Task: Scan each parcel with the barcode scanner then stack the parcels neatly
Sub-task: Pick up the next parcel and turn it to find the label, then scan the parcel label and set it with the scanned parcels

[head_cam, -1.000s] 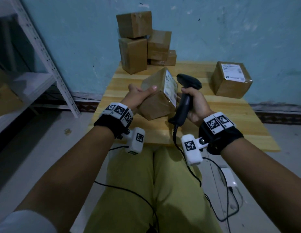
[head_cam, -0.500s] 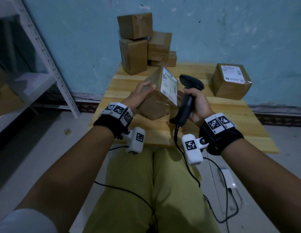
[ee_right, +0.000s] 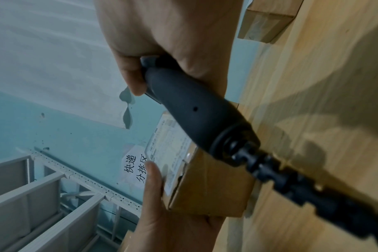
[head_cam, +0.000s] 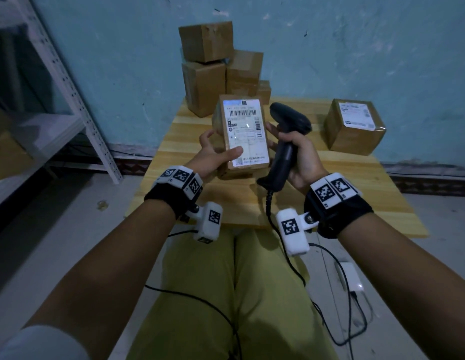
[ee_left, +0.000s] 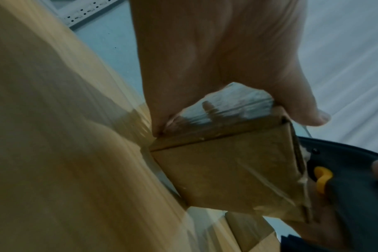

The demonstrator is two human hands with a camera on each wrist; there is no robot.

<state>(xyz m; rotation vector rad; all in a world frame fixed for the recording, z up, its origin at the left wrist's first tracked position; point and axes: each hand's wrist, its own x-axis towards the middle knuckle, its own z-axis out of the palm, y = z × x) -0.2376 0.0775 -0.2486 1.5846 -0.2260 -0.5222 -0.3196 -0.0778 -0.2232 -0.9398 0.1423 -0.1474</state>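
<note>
My left hand (head_cam: pixel 213 149) holds a brown cardboard parcel (head_cam: pixel 240 136) above the wooden table (head_cam: pixel 356 193), thumb on its white shipping label, which faces up toward me. The left wrist view shows the parcel (ee_left: pixel 227 173) from below, gripped by that hand (ee_left: pixel 227 68). My right hand (head_cam: pixel 301 154) grips the handle of the black barcode scanner (head_cam: pixel 286 141) just right of the parcel, its head beside the label. In the right wrist view the scanner handle (ee_right: pixel 196 109) crosses in front of the parcel (ee_right: pixel 205 184). Its cable hangs off the table edge.
Several brown parcels (head_cam: pixel 218 71) are piled at the table's back left against the blue wall. One labelled parcel (head_cam: pixel 354 127) sits at the back right. A white metal shelf (head_cam: pixel 57 100) stands to the left. Cables and a white adapter (head_cam: pixel 352 279) lie on the floor.
My left hand has turned the parcel so its label now faces up toward me instead of sideways toward the scanner. The scanner hand has stayed nearly in place.
</note>
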